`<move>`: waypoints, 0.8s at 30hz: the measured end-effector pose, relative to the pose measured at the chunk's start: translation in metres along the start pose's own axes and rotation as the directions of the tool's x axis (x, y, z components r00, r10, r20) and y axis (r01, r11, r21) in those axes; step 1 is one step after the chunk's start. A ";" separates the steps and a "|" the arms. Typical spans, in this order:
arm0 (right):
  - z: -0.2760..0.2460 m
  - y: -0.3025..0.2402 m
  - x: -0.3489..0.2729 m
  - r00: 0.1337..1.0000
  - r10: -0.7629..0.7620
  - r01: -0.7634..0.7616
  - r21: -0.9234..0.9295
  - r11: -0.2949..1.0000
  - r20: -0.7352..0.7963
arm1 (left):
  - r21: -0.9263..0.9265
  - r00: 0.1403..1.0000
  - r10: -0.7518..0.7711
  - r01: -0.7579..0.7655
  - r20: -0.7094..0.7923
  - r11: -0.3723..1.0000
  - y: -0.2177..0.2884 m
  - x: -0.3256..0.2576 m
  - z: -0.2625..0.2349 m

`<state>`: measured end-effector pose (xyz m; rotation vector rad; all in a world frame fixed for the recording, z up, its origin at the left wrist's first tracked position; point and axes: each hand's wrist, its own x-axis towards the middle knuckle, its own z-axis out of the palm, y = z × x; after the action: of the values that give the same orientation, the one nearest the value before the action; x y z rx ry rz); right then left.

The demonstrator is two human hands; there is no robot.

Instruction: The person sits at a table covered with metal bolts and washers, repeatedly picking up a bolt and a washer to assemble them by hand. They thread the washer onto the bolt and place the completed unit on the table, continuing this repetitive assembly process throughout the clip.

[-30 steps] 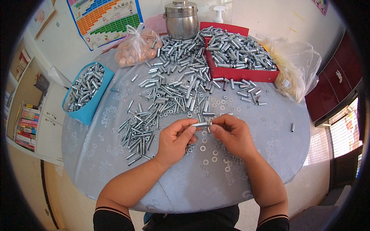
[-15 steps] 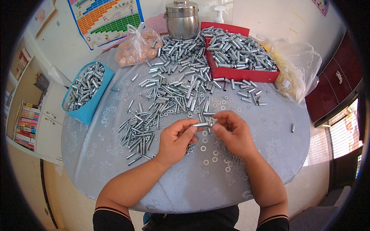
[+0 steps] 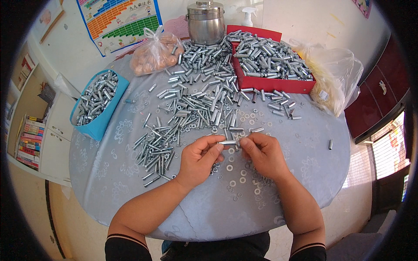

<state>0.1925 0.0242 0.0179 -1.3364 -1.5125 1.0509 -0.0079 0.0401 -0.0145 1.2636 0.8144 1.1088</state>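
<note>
Over the middle of the table, my left hand (image 3: 197,160) pinches a silver expansion bolt (image 3: 227,142) between thumb and fingers, lying roughly level and pointing right. My right hand (image 3: 264,156) is closed at the bolt's right end, thumb against forefinger; any small part between those fingertips is hidden. Loose bolts (image 3: 159,150) lie to the left of my hands, and metal sleeves (image 3: 191,106) are heaped beyond them. Flat washers (image 3: 229,168) are scattered below and between my hands, with more small rings partly under my right hand.
A blue container (image 3: 93,128) of metal anchors stands at the left; a red box (image 3: 274,84) heaped with them is at the back right. Round about are a steel pot (image 3: 206,26), a knotted bag (image 3: 152,56), a clear plastic bag (image 3: 337,69) and a lone sleeve (image 3: 331,144).
My right thumb and fingers have come down and closed at the bolt's right end. A bolt or sleeve beyond my right hand now shows. My left hand has barely moved.
</note>
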 end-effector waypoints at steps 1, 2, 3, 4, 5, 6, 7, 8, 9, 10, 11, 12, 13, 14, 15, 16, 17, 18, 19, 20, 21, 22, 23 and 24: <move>-0.002 0.003 0.000 0.999 0.040 -0.040 0.031 0.999 0.013 | -0.002 1.000 0.000 0.000 0.003 1.000 0.000 0.000 0.000; -0.003 0.005 0.000 0.996 0.079 -0.081 0.061 0.995 0.028 | -0.010 1.000 -0.007 0.007 0.001 1.000 0.000 0.000 0.001; 0.000 0.003 0.000 0.999 0.036 -0.036 0.105 0.994 0.003 | -0.018 1.000 -0.014 0.014 0.000 1.000 0.001 0.000 0.001; 0.004 -0.001 0.000 1.000 -0.006 0.010 0.149 0.989 -0.024 | -0.026 1.000 -0.022 0.022 -0.003 0.999 0.001 0.000 0.001; 0.007 -0.002 -0.001 0.998 -0.047 0.056 0.191 0.980 -0.052 | -0.024 1.000 -0.018 0.018 -0.001 1.000 0.000 0.000 0.000; 0.005 0.000 0.000 1.000 -0.021 0.024 0.158 0.987 -0.023 | -0.022 1.000 -0.014 0.014 0.001 1.000 0.000 0.001 0.000; 0.002 0.003 0.000 1.000 0.006 -0.007 0.124 0.992 0.006 | -0.021 1.000 -0.010 0.010 0.003 1.000 0.000 0.000 0.000; 0.000 0.004 0.000 0.999 0.034 -0.037 0.090 0.995 0.033 | -0.011 1.000 -0.007 0.007 0.009 1.000 0.000 0.000 0.000; 0.000 0.003 0.000 0.999 0.047 -0.049 0.121 0.991 0.018 | -0.001 1.000 -0.004 0.004 0.016 1.000 0.001 0.000 0.000; 0.000 0.002 0.000 0.998 0.061 -0.061 0.153 0.986 0.003 | 0.009 1.000 -0.002 0.002 0.023 1.000 0.001 0.000 0.000; 0.000 0.002 0.000 0.997 0.076 -0.073 0.184 0.980 -0.012 | -0.005 1.000 -0.007 0.007 0.018 1.000 0.001 0.000 0.000; -0.001 0.004 0.000 0.999 0.046 -0.046 0.173 0.984 0.004 | -0.018 1.000 -0.012 0.013 0.014 1.000 0.000 0.000 0.000; -0.002 0.007 0.000 1.000 0.015 -0.019 0.163 0.986 0.022 | -0.031 1.000 -0.017 0.017 0.009 0.999 0.001 0.000 0.000; -0.002 0.008 0.000 0.999 -0.015 0.009 0.153 0.988 0.040 | -0.025 1.000 -0.014 0.014 0.006 1.000 0.001 0.000 0.000; -0.002 0.006 0.000 0.999 0.006 -0.012 0.177 0.984 0.032 | -0.019 1.000 -0.010 0.011 0.004 1.000 0.001 0.000 0.000; -0.001 0.002 0.000 0.999 0.029 -0.033 0.201 0.979 0.024 | -0.015 1.000 -0.008 0.008 0.004 1.000 0.001 0.000 0.000; 0.000 0.000 0.000 0.999 0.052 -0.054 0.225 0.973 0.016 | -0.002 1.000 0.000 0.000 0.011 1.000 0.000 0.000 0.000; -0.001 0.001 0.001 0.998 0.057 -0.062 0.232 0.971 0.027 | 0.010 1.000 0.008 -0.008 0.018 1.000 -0.001 -0.001 -0.001; -0.001 0.003 0.001 0.997 0.062 -0.069 0.238 0.969 0.037 | 0.023 1.000 0.017 -0.018 0.025 1.000 -0.002 -0.001 -0.001; -0.002 0.004 0.002 0.997 0.066 -0.076 0.245 0.967 0.048 | 0.076 0.999 0.015 -0.018 0.042 0.997 -0.001 -0.001 -0.001; -0.003 0.003 0.002 0.994 0.085 -0.096 0.204 0.974 0.062 | 0.128 0.998 0.012 -0.020 0.058 0.992 0.001 -0.001 -0.002; -0.005 0.003 0.002 0.992 0.105 -0.116 0.162 0.980 0.076 | 0.181 0.997 0.008 -0.021 0.073 0.983 0.003 -0.002 -0.002; -0.005 0.003 0.002 0.988 0.125 -0.135 0.120 0.984 0.090 | 0.142 0.998 -0.003 -0.006 0.061 0.990 0.003 -0.002 -0.002; -0.004 0.004 0.002 0.993 0.086 -0.100 0.194 0.976 0.082 | 0.104 0.999 -0.014 0.009 0.050 0.995 0.003 -0.002 -0.001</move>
<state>0.1975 0.0272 0.0154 -1.2507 -1.3680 1.2872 -0.0099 0.0382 -0.0120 1.3663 0.8490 1.0329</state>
